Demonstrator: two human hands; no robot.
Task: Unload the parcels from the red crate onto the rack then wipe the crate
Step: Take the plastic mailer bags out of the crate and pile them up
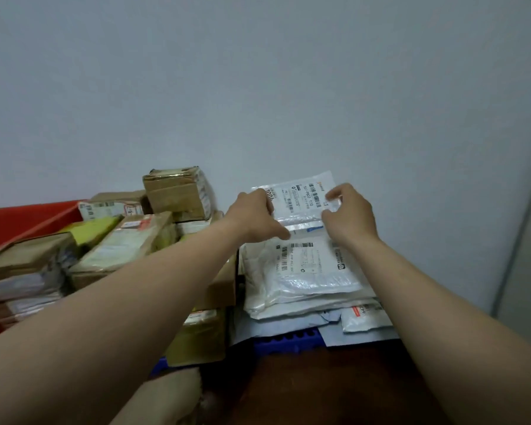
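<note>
A white plastic mailer (301,194) with a barcode label leans against the wall at the back of a pile. My left hand (255,216) grips its left edge and my right hand (350,213) pinches its right edge. In front of it lies a stack of white and grey mailers (307,277). The red crate (16,222) shows at the far left, partly hidden behind cardboard boxes (126,240). A blue perforated surface (288,342) peeks out under the mailers; whether it is the rack I cannot tell.
A taped brown box (177,193) tops the box pile left of the mailers. A pale wall (258,87) rises directly behind everything. A dark brown surface (334,391) lies near me at the bottom. A door frame edge (521,234) runs down the right.
</note>
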